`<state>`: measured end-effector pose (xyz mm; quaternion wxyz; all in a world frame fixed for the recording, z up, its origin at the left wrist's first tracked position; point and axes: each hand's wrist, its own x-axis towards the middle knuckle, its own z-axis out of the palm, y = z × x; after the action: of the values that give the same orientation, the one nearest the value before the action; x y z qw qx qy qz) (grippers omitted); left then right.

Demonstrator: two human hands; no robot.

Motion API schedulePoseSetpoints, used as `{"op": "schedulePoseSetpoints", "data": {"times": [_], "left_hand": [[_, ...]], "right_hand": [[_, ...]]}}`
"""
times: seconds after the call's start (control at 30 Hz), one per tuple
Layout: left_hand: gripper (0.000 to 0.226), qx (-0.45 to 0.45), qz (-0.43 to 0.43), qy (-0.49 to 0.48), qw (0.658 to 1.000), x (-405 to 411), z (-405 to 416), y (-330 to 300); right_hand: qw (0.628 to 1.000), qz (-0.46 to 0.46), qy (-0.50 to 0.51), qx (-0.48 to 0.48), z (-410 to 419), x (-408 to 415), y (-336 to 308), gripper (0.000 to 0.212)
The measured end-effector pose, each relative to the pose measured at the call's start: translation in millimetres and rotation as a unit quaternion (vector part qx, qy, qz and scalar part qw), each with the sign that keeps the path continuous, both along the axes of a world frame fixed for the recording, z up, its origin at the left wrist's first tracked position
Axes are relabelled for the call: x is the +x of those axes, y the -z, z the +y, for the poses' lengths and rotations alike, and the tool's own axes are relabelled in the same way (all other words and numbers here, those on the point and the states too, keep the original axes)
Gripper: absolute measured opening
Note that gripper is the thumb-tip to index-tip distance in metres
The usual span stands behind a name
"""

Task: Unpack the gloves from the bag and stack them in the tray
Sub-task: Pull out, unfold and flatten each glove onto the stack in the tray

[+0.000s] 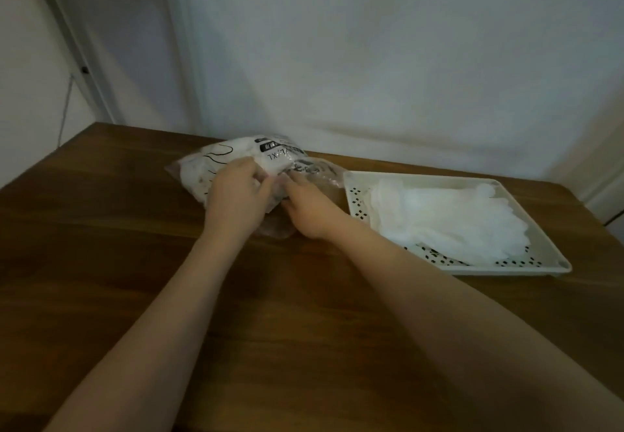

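Home room: wooden table [135, 246], plain white wall [371, 43].

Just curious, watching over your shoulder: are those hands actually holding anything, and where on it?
Both hold the plastic bag: the left hand grips its near side, the right hand reaches in at its open end. Finger detail is blurred.

Bare table [304, 313] lies open from 3 through 6 to 9 o'clock. At 12 o'clock the bag [236, 161] blocks the way, just beside the tray [358, 182] at 2 o'clock, leaving only a narrow gap between them.
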<state>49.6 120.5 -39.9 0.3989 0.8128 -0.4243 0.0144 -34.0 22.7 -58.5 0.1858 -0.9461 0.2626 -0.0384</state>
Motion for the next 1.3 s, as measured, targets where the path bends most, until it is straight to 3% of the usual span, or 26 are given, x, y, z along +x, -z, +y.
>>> {"op": "schedulePoseSetpoints", "data": {"times": [0.13, 0.23, 0.3, 0.43, 0.6, 0.73, 0.83, 0.9, 0.97, 1.07, 1.13, 1.23, 1.3], "left_hand": [[0.035, -0.103, 0.172, 0.030, 0.979, 1, -5, 3], [0.032, -0.154, 0.228, 0.040, 0.961, 2, -8, 4], [0.020, -0.176, 0.251, 0.039, 0.951, 4, -9, 6], [0.014, -0.178, 0.249, 0.011, 0.952, 6, -12, 13], [0.014, -0.180, 0.222, -0.010, 0.958, -2, -18, 14], [0.012, -0.178, 0.215, -0.020, 0.960, -12, -25, 15], [0.008, -0.229, 0.240, -0.010, 0.943, -19, -22, 13], [0.026, -0.247, 0.163, 0.043, 0.954, -21, -17, 13], [0.039, -0.207, 0.041, 0.123, 0.970, -23, -17, 16], [0.036, -0.048, -0.045, 0.169, 0.983, -28, -20, 14], [0.024, 0.060, -0.096, 0.141, 0.984, -30, -23, 13], [0.043, 0.178, -0.134, 0.086, 0.971, -32, -28, 13], [0.043, 0.206, -0.140, 0.053, 0.967, -34, -31, 13]], "right_hand": [[0.999, -0.008, 0.014, -0.036, -4, 15, 7, 0.060], [0.998, -0.044, 0.038, -0.020, -4, 30, 11, 0.069], [0.997, -0.029, 0.043, -0.057, -4, 37, 15, 0.057], [0.994, -0.064, 0.057, -0.066, -4, 31, 13, 0.021], [0.983, -0.138, -0.078, -0.088, -2, -15, 1, 0.010], [0.971, -0.017, -0.213, -0.110, 2, -50, -11, 0.006], [0.991, -0.045, -0.113, -0.063, 1, -60, -11, 0.021], [0.994, -0.080, 0.001, -0.077, -8, -64, -12, 0.032], [0.992, -0.056, 0.062, -0.096, -19, -68, -16, 0.031], [0.994, -0.032, 0.056, -0.085, -24, -71, -21, 0.017], [0.995, -0.080, 0.029, -0.046, -21, -73, -28, 0.012], [0.978, -0.200, 0.027, 0.062, -18, -80, -39, 0.013], [0.949, -0.268, 0.028, 0.164, -18, -86, -43, 0.018]]}}
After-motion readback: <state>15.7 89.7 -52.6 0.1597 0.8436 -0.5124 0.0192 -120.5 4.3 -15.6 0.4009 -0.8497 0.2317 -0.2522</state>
